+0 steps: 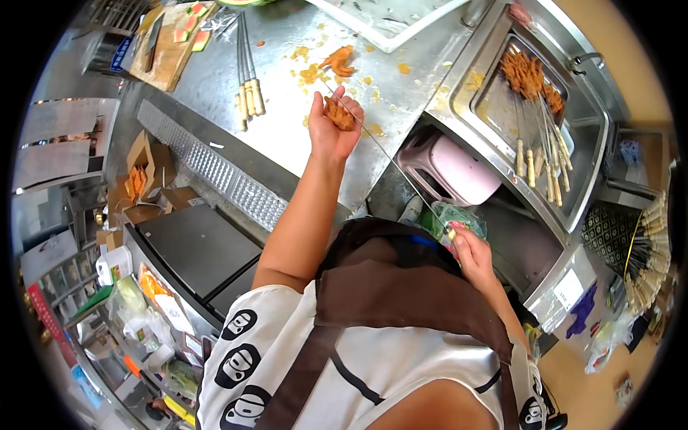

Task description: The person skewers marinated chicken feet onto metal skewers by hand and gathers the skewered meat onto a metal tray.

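My left hand (335, 136), palm up over the metal counter, has its fingers curled round an orange-brown piece of marinated meat (340, 115). A long metal skewer (390, 159) runs from that piece down to my right hand (471, 256), which is closed on its wooden handle (451, 233) near my waist. Just beyond my left fingers, another orange meat piece (339, 61) lies on the counter among sauce splashes. Left of it are several bare skewers (247, 79) with wooden handles, laid side by side.
Loaded skewers (530, 75) rest in a metal tray (479, 97) at the right. A white tub (387, 43) stands at the counter's back. At the far left is a cutting board (168, 64) with a knife (153, 44). A pink stool (459, 168) sits below the counter.
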`<state>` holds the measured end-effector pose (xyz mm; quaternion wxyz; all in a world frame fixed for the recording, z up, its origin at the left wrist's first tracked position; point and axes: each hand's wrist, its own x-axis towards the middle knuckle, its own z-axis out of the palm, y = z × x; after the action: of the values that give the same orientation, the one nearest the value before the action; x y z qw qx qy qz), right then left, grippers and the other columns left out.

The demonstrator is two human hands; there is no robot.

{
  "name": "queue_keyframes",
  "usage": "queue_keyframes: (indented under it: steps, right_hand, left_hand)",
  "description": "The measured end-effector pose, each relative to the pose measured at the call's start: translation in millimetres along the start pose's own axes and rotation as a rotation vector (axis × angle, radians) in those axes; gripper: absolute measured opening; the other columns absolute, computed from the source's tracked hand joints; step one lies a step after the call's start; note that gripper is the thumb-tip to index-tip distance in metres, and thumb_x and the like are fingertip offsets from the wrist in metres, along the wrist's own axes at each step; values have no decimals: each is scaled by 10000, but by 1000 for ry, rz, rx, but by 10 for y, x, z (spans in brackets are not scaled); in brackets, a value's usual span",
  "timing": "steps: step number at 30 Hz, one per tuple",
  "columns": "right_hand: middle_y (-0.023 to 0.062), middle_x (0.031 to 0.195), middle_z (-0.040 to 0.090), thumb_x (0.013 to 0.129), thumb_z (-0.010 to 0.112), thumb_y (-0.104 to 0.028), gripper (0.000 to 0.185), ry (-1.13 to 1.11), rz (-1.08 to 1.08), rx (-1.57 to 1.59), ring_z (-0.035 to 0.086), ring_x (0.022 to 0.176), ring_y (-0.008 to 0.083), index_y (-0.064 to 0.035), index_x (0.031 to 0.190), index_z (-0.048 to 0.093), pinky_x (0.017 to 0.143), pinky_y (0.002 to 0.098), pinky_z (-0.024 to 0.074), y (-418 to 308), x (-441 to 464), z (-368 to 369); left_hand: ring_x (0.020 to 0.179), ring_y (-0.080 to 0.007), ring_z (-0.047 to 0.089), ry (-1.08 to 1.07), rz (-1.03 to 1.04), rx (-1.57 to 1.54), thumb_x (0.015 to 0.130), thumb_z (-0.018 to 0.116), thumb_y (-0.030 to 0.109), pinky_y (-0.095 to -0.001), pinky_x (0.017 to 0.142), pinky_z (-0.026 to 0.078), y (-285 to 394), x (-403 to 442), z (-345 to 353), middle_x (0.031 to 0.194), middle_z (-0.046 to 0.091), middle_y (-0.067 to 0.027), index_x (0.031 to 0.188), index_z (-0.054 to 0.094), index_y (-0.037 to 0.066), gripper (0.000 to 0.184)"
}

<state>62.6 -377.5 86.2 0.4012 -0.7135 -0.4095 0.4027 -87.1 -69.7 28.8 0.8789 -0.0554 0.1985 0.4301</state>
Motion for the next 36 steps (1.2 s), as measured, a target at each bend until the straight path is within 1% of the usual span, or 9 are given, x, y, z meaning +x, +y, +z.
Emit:
queue_keyframes:
  steps: [2, 3, 6, 9, 12, 19, 22, 31, 36]
  right_hand:
    - [83, 728, 580, 862, 554, -130, 185, -102, 146, 10, 530, 622, 130, 8, 980, 588, 600, 263, 444, 43, -126, -47]
    - [83, 728, 580, 862, 554, -130, 185, -111, 139, 14, 530, 622, 130, 8, 980, 588, 600, 263, 444, 53, -169, -49]
    - [97, 762, 602, 843, 584, -123, 183, -52, 92, -63, 560, 649, 150, 5, 973, 595, 612, 262, 452, 71, -247, -27]
    - [122, 836, 633, 814, 616, -97, 189, 50, -72, -169, 606, 713, 177, 9, 969, 600, 650, 253, 461, 59, -275, 3]
    - [126, 842, 630, 802, 628, -86, 193, 77, -87, -178, 606, 719, 186, 14, 965, 602, 653, 257, 462, -12, -279, -12]
    - [107, 731, 590, 769, 637, -50, 184, 102, -122, -234, 549, 597, 185, 9, 941, 610, 557, 258, 430, -122, -283, -49]
    - [109, 715, 580, 761, 642, -47, 186, 110, -123, -239, 544, 583, 197, 4, 937, 612, 549, 263, 427, -133, -282, -48]
    - [116, 733, 590, 733, 673, -41, 215, 159, -155, -315, 570, 607, 223, -13, 939, 619, 562, 277, 449, -134, -265, 54]
    - [125, 762, 602, 725, 686, -40, 232, 167, -142, -298, 591, 645, 233, -14, 945, 617, 591, 277, 463, -181, -279, 107]
  left_hand:
    - [624, -146, 409, 65, 54, 2, 933, 350, 392, -275, 592, 417, 64, 16, 65, 678, 402, -25, 957, 483, 15, 400]
    - [622, -146, 410, 57, 55, -44, 935, 336, 399, -270, 588, 421, 104, 44, 58, 676, 397, -25, 955, 477, 14, 411]
    - [606, -144, 402, 81, 72, -101, 942, 288, 408, -253, 534, 408, 183, 98, 31, 670, 385, -26, 944, 463, 13, 432]
    - [578, -134, 380, 135, 66, -141, 947, 261, 400, -237, 472, 355, 251, 115, 18, 656, 384, -24, 910, 450, 20, 427]
    - [577, -134, 378, 131, 101, -90, 948, 261, 402, -235, 467, 343, 286, 101, 17, 658, 389, -22, 912, 449, 21, 426]
    - [577, -131, 390, 156, 142, -33, 942, 251, 434, -231, 447, 336, 290, 81, 26, 665, 392, -27, 907, 474, 15, 476]
    - [577, -131, 389, 143, 173, 14, 942, 253, 435, -231, 446, 332, 265, 79, 42, 664, 393, -27, 903, 477, 15, 478]
    - [570, -124, 344, 125, 213, 206, 952, 257, 409, -225, 458, 315, 143, 44, 95, 658, 359, -16, 947, 461, 16, 443]
    - [573, -116, 331, 90, 361, 378, 957, 247, 388, -222, 478, 314, 99, -14, 191, 662, 344, -8, 984, 454, 26, 418]
